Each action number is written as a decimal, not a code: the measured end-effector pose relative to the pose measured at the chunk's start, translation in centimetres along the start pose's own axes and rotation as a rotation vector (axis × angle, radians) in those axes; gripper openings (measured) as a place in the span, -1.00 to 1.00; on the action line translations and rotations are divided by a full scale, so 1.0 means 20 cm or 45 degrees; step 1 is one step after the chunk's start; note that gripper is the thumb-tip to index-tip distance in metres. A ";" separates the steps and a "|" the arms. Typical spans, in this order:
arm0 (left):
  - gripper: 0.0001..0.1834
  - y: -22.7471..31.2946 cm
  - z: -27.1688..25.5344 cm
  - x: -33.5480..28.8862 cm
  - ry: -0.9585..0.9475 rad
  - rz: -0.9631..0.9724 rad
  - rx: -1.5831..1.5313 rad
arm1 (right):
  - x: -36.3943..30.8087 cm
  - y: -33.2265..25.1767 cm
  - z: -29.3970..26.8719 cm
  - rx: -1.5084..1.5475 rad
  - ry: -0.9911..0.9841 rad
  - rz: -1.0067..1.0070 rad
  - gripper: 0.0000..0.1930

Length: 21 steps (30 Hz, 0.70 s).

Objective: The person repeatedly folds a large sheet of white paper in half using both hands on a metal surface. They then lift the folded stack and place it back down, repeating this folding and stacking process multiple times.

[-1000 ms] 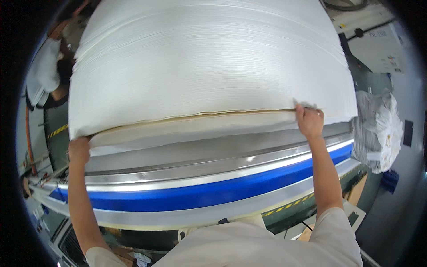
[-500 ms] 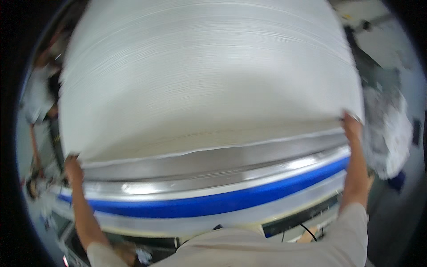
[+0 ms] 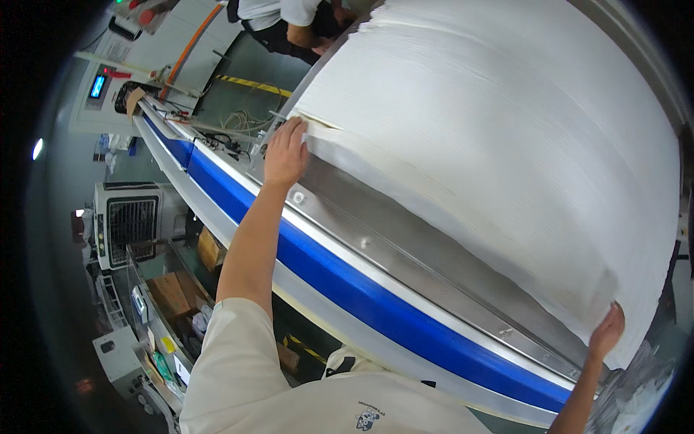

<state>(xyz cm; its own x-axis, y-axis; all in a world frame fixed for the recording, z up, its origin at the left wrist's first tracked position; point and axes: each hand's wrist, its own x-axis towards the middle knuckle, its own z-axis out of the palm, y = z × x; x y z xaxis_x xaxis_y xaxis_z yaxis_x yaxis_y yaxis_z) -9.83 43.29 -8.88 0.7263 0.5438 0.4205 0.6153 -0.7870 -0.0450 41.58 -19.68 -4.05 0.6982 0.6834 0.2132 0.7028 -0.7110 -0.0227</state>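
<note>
A large, thick pile of thin white sheets (image 3: 470,123), with finely ridged layers, fills the upper right. Its near edge hangs loosely above a grey metal trough (image 3: 405,217). My left hand (image 3: 287,153) lies at the pile's near left corner, fingers stretched out and touching the sheet edge. Over at the near right corner, my right hand (image 3: 608,330) has its fingers closed at the sheet's edge. The fingertips there are partly hidden, and how much of the layer they pinch is not visible.
A long blue-and-white machine rail (image 3: 325,260) runs between me and the pile. Another person (image 3: 289,22) works at the far left. Cables (image 3: 249,119) lie near the rail; a cart with cardboard boxes (image 3: 173,293) and a white fan unit (image 3: 130,220) stand left. Clear plastic (image 3: 629,398) lies lower right.
My view has turned left, so the pile now sits to the right. My left hand has gone from a closed grip on the sheet edge to flat, stretched fingers. My right hand remains at the right corner.
</note>
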 end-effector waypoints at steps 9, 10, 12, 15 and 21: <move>-0.52 -0.06 -0.03 0.03 0.029 -0.001 -0.012 | 0.58 -2.06 0.09 0.782 -0.138 -0.682 -0.80; -0.51 -0.07 -0.02 0.02 0.053 0.003 -0.004 | 0.63 -2.26 0.09 0.834 -0.238 -0.662 -0.82; -0.49 -0.05 -0.01 0.04 0.072 0.010 -0.030 | 0.72 -2.60 0.12 1.000 -0.333 -0.663 -0.82; -0.46 -0.05 -0.01 0.06 0.098 0.031 -0.040 | 0.83 -3.00 0.16 1.005 -0.575 -0.661 -0.79; -0.47 -0.07 -0.02 0.04 0.096 0.053 -0.005 | 0.93 -3.26 0.33 0.803 -0.593 -0.710 -0.85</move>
<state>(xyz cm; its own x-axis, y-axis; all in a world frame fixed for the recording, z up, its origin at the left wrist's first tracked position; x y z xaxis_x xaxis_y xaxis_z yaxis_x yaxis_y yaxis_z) -10.21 44.64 -8.02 0.7257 0.4874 0.4856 0.5838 -0.8096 -0.0600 9.66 40.44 -4.97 0.1299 0.9901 -0.0540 0.7989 -0.1368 -0.5857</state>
